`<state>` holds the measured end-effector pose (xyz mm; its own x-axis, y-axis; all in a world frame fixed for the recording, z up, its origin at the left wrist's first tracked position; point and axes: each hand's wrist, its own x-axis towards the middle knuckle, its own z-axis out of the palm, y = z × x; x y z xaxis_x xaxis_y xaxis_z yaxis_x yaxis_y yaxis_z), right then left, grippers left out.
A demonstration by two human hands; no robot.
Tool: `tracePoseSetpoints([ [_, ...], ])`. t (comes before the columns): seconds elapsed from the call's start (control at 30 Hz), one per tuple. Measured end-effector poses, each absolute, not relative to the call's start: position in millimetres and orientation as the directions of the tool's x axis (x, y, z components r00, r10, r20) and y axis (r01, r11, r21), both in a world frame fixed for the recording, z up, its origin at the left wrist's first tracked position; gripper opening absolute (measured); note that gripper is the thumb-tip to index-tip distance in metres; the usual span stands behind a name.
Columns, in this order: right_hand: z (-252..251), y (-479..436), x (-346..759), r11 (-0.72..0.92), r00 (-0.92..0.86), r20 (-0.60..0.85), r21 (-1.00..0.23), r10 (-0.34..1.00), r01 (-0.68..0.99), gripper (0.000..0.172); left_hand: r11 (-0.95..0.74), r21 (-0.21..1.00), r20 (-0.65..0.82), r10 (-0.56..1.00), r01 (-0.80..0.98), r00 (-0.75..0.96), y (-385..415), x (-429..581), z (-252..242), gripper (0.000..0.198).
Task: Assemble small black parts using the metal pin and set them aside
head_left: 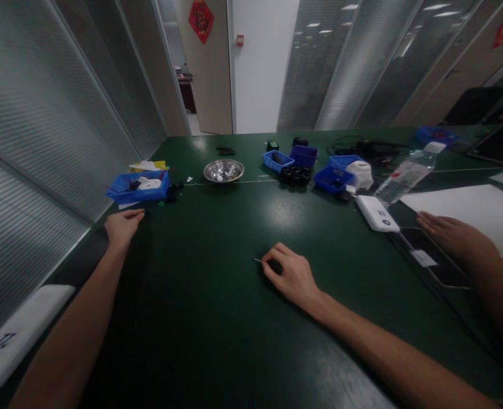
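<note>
**Small pcs. pinched, one per hand, above green table**

A thin metal pc. (256, 260) is held by the R hand (291, 275) at table centre, near side. Thumb & index are pressed together on its right end; its free end is pointed left. Contact w/ the green table (200, 272) can't be told. By the L hand (124, 227), farther off at left, a small dark pc. (147, 213) is apparently pinched btwn. closed thumb & index; it is seen just right of the fingertips, on the near side of the blue bin (142, 196). The step in hand is judged to be the holding of small parts, hands well apart. For the next move, a light but steady pinch is called for, as either pc. could easily be dropped.
</note>
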<state>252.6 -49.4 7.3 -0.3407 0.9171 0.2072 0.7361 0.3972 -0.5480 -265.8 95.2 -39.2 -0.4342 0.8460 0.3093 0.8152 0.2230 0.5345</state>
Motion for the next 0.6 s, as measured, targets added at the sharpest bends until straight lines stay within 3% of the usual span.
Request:
tracePoseSetpoints([
  [0.13,5.5,-49.5,251.6,0.389,-0.339,0.196,-0.544,0.92,0.744,0.012,0.274,0.494,0.357,0.802,0.825,-0.48,85.6,-252.1,-37.5,0.038],
  [0.33,3.6,-49.6,249.4,0.394,-0.336,0.208,-0.54,0.919,0.744,0.011,0.253,0.11,0.425,0.862,0.961,-0.276,69.8,-228.7,-33.1,0.044],
  [0.43,4.2,-49.6,248.7,0.391,-0.327,0.214,-0.54,0.92,0.746,0.012,0.289,-0.002,0.395,0.88,0.957,-0.265,68.8,-220.3,-28.2,0.045],
  [0.5,3.9,-49.4,248.6,0.394,-0.338,0.205,-0.545,0.919,0.74,0.012,0.294,-0.014,0.38,0.886,0.956,-0.267,69.0,-215.3,-23.5,0.047],
  [0.6,1.4,-48.8,249.6,0.389,-0.333,0.203,-0.545,0.921,0.743,0.011,0.31,0.068,0.349,0.883,0.948,-0.314,69.3,-211.8,-15.6,0.048],
])
